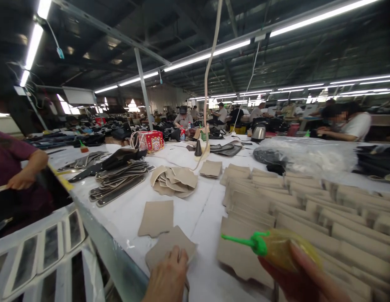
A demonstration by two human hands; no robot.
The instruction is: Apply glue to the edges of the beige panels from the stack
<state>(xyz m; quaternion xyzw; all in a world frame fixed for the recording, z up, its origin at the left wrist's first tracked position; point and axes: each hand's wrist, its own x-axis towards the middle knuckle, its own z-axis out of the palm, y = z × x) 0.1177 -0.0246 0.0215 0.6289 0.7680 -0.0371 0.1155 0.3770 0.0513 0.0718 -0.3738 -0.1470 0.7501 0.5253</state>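
My left hand (170, 272) rests on a beige leather-like piece (170, 243) near the table's front edge, its fingers lying on top of it. Just beyond, a second flat beige piece (156, 218) lies by itself. My right hand (295, 272) is wrapped round a squeeze bottle (286, 247) of yellowish liquid, tipped on its side. Its green nozzle (242, 240) points left, over a beige piece (242, 256) in the rows on the right. Overlapping rows of beige pieces (295, 205) spread under and behind the bottle.
A loose heap of beige pieces (174, 181) and a stack of dark straps (119, 178) lie farther back. A red bag (154, 141), a kettle (258, 134) and clear plastic wrap (317, 155) stand behind. A co-worker's arm (28, 167) is at left, beside a slotted rack (44, 256).
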